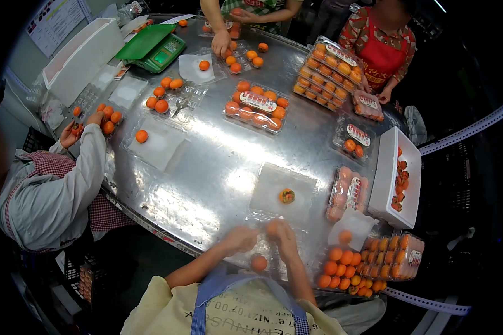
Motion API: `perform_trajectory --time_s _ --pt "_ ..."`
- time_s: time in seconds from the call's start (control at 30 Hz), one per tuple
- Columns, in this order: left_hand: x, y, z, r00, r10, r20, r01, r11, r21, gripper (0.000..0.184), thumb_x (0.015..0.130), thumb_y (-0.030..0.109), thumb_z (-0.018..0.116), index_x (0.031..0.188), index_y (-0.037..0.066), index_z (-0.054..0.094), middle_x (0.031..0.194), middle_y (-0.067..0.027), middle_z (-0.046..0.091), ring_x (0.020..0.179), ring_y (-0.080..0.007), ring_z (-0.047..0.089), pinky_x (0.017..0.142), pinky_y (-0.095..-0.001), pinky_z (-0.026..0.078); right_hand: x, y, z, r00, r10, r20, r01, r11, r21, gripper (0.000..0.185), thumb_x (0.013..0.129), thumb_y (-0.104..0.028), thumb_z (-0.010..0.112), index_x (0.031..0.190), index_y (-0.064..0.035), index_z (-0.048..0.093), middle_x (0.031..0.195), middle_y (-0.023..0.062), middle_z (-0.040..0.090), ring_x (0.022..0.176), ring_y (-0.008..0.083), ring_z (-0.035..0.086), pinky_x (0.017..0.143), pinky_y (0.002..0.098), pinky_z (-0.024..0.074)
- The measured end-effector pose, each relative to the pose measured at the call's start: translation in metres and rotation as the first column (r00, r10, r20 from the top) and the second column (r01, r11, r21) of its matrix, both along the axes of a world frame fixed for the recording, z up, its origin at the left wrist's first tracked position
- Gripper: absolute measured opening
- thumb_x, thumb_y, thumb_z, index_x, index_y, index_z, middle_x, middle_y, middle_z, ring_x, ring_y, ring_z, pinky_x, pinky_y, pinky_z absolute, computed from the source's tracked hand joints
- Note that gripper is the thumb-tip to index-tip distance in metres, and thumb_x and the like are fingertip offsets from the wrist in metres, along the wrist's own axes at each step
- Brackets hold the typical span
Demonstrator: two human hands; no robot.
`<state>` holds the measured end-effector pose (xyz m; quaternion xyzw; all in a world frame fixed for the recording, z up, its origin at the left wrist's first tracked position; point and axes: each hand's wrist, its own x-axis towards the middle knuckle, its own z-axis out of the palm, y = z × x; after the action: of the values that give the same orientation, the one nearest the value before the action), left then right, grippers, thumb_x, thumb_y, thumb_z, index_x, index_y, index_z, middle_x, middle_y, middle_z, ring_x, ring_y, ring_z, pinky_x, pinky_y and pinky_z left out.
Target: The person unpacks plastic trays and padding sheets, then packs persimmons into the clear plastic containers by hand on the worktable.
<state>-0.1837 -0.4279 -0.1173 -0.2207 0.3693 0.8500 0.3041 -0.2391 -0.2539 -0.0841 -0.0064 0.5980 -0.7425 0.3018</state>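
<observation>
My right hand [286, 241] closes round an orange persimmon [273, 226] at the near edge of the metal table. Close beside it, my left hand [242, 240] is smeared by motion, so its fingers do not show clearly. Below both hands is a clear plastic tray [275, 262], with one persimmon [259, 263] in it. Just beyond, another persimmon [286, 196] with its leafy cap up rests on a white sheet [262, 187] in the open clear lid.
On the right are a white foam box [383, 184] of persimmons, a labelled pack [346, 192], stacked packs [394, 257] and loose persimmons [339, 268]. A filled pack [256, 106] sits mid-table. Co-workers handle fruit at left and far side, near a green scale [153, 50].
</observation>
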Motion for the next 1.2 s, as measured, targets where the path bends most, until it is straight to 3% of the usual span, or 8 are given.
perform_trajectory --time_s 0.33,0.53,0.63,0.73,0.93,1.13,1.2 --pt "-0.001 0.0 0.003 1.0 -0.017 0.006 0.017 1.0 -0.01 0.039 0.088 0.032 0.056 0.059 0.007 0.052 0.052 -0.0031 0.047 0.039 -0.0107 0.043 0.033 -0.022 0.025 0.002 -0.006 0.009 1.0 -0.003 0.001 0.003 1.0 0.021 0.034 0.091 -0.033 0.05 0.108 -0.0028 0.052 0.095 0.004 0.056 0.078 0.0113 0.052 0.067 0.0253 0.0451" --pt "-0.001 0.0 0.003 1.0 -0.019 0.004 0.019 1.0 -0.01 0.039 0.088 0.033 0.056 0.059 0.007 0.052 0.052 -0.0033 0.048 0.039 -0.0109 0.043 0.033 -0.0222 0.025 0.001 -0.001 -0.003 0.998 0.063 -0.01 -0.062 0.997 0.033 0.028 0.093 -0.025 0.048 0.111 -0.0028 0.051 0.101 0.0064 0.058 0.088 0.0131 0.055 0.071 0.026 0.0483" --pt "-0.001 0.0 0.003 1.0 -0.016 0.007 0.016 1.0 -0.008 0.039 0.088 0.033 0.057 0.059 0.007 0.052 0.052 -0.0034 0.048 0.039 -0.0111 0.043 0.033 -0.0223 0.025 0.004 -0.011 0.005 0.999 -0.016 -0.05 0.018 0.998 0.057 0.036 0.09 -0.036 0.053 0.095 -0.0004 0.058 0.083 0.003 0.056 0.069 0.0101 0.051 0.06 0.0235 0.044" --pt "-0.001 0.001 0.007 1.0 -0.008 0.013 0.009 1.0 -0.014 0.038 0.088 0.033 0.057 0.06 0.008 0.052 0.052 -0.0035 0.048 0.039 -0.0112 0.044 0.033 -0.0223 0.025 0.005 -0.012 0.007 0.998 -0.017 -0.059 0.02 0.998 0.063 0.036 0.089 -0.036 0.054 0.092 0.0001 0.058 0.08 0.0026 0.055 0.066 0.0101 0.051 0.058 0.0233 0.0441" --pt "0.0 0.0 0.001 1.0 -0.006 0.008 0.006 1.0 -0.008 0.038 0.087 0.034 0.058 0.06 0.008 0.052 0.052 -0.0039 0.048 0.039 -0.0113 0.044 0.033 -0.0223 0.025 0.007 -0.013 0.006 0.999 -0.024 -0.023 0.025 0.998 0.063 0.035 0.089 -0.034 0.053 0.095 0.0002 0.058 0.082 0.003 0.056 0.069 0.0108 0.052 0.06 0.0243 0.0459" --pt "0.001 -0.001 0.003 1.0 -0.006 0.005 0.006 0.999 -0.036 0.038 0.087 0.035 0.058 0.059 0.009 0.051 0.052 -0.0043 0.048 0.039 -0.0115 0.044 0.033 -0.0224 0.025 0.01 -0.008 -0.001 0.997 0.028 0.066 -0.032 0.998 0.055 0.033 0.091 -0.032 0.051 0.107 -0.004 0.054 0.096 0.0031 0.055 0.082 0.0116 0.053 0.067 0.0259 0.0466" --pt "0.002 0.0 -0.001 1.0 0.001 0.002 -0.001 0.999 -0.046 0.038 0.087 0.035 0.058 0.059 0.009 0.051 0.051 -0.0043 0.048 0.039 -0.0116 0.044 0.033 -0.0225 0.025 0.01 -0.008 -0.001 0.996 0.022 0.086 -0.029 0.997 0.074 0.029 0.092 -0.026 0.049 0.109 -0.0034 0.052 0.096 0.0047 0.055 0.081 0.0118 0.053 0.069 0.0254 0.0465"
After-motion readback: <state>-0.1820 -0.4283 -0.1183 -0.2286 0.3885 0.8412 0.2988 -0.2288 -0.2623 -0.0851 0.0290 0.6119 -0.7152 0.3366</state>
